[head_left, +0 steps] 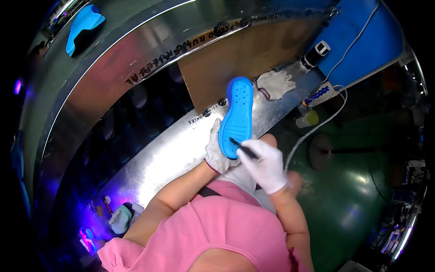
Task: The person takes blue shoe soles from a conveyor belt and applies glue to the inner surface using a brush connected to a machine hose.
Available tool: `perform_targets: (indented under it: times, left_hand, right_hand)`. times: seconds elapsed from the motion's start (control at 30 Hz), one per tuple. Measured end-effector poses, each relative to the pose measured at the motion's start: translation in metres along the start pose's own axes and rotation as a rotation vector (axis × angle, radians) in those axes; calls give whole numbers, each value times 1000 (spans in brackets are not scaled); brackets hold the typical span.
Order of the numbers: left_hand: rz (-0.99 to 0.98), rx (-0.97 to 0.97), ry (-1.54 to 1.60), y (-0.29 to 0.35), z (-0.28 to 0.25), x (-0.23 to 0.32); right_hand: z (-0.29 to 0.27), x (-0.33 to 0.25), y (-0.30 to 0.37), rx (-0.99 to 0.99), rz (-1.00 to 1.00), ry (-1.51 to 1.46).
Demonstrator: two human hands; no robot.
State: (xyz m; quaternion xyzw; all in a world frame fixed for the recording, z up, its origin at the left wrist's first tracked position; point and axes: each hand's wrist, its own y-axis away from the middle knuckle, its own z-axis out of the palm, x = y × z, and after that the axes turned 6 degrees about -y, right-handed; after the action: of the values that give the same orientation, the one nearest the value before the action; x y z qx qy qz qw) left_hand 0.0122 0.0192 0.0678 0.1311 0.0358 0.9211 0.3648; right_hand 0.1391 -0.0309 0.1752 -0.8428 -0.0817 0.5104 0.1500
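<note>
A bright blue shoe sole (238, 111), with small dimples at its far end and ridges along its middle, points away from me. My gloved left hand (217, 147) is closed around its near end from the left and beneath; some of those fingers are hidden under it. In my gloved right hand (265, 165) is a slim black brush (249, 152), pinched between the fingers. Its dark tip meets the upper face of the sole near the heel end, slightly blurred.
Beyond the sole, a loose white glove (275, 85) lies on the metal bench (167, 145), by a brown cardboard sheet (253, 50). Farther right stand a black bottle with a white cap (315, 55) and a yellow-topped container (307, 119). A grey cable (312, 131) hangs nearby. Another blue piece (84, 25) sits far left.
</note>
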Motion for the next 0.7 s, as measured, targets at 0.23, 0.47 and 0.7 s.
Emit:
perform_targets:
  times: [0.23, 0.47, 0.7]
  left_hand:
    - [-1, 46, 222, 11, 0, -17]
    - [-15, 296, 256, 27, 46, 0]
    - [61, 184, 92, 33, -9, 4]
  right_hand:
    - [3, -2, -3, 28, -296, 192]
    - [3, 0, -3, 20, -461, 185]
    - [0, -4, -2, 113, -286, -5]
